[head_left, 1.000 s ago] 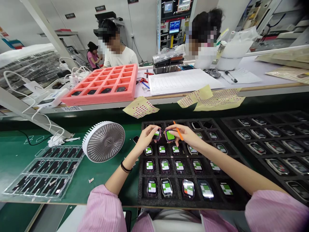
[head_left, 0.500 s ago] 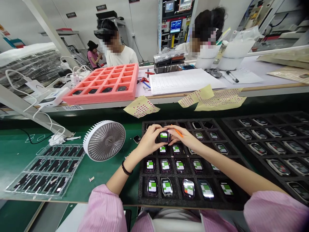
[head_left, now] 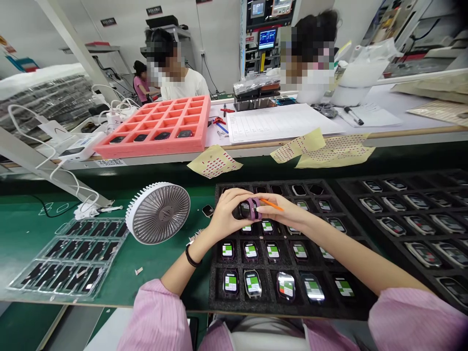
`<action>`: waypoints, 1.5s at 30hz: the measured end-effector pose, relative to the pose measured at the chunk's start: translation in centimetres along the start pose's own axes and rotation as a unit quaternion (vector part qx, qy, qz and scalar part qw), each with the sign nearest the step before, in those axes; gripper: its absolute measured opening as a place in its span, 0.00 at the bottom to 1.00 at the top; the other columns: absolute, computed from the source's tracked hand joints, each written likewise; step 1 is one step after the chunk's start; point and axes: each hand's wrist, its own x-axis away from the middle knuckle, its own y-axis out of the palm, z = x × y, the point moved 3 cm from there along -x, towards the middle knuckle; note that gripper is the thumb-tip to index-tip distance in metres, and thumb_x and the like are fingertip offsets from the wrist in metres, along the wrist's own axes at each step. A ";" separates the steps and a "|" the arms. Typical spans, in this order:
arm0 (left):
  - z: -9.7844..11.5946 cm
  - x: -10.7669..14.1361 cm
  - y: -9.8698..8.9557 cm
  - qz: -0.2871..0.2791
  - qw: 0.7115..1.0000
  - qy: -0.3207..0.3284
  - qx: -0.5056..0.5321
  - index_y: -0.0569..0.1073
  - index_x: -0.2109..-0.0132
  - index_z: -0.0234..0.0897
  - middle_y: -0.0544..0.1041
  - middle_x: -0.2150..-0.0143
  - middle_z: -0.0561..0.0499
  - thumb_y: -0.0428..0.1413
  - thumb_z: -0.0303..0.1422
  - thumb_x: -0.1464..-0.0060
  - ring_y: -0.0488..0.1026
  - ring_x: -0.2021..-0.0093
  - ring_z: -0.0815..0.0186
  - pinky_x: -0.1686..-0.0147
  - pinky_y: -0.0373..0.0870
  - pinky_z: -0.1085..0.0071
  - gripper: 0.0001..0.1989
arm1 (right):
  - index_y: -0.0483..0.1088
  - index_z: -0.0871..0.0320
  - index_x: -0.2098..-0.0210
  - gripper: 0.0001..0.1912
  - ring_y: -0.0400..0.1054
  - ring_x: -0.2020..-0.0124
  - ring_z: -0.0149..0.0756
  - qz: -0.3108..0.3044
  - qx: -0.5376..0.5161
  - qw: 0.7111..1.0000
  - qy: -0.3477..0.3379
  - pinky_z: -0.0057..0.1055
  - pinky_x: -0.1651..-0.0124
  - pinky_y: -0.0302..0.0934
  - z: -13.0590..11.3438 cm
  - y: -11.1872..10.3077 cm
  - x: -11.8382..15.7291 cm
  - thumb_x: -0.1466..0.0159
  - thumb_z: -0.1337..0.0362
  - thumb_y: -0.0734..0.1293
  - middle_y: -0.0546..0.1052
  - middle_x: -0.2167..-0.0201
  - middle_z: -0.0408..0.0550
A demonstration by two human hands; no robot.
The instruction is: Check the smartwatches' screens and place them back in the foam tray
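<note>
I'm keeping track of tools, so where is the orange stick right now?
In the head view, the orange stick is in the right hand, just right of the purple-edged smartwatches, above the black foam tray.

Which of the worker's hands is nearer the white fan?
Left. The left hand is to the right of the white fan, with a gap between; the right hand is farther right, beyond the left one.

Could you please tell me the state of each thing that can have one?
Purple-rimmed watches: held between left hand and right hand
Orange stick: slanted, in right hand
Left black tray: nearest-row watches lit
Pink tray: dark watches in near row
Fan: tilted; spinning unclear
</note>
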 end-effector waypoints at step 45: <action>2.3 0.2 -1.2 0.037 0.997 -0.042 0.059 0.72 0.49 0.37 0.78 0.51 0.43 0.66 0.35 0.53 0.76 0.51 0.58 0.49 0.71 0.61 0.23 | 0.80 0.50 0.63 0.24 0.75 0.73 0.38 0.079 0.282 0.884 -0.364 0.36 0.68 0.69 -4.3 0.8 6.7 0.29 0.55 0.53 0.80 0.74 0.46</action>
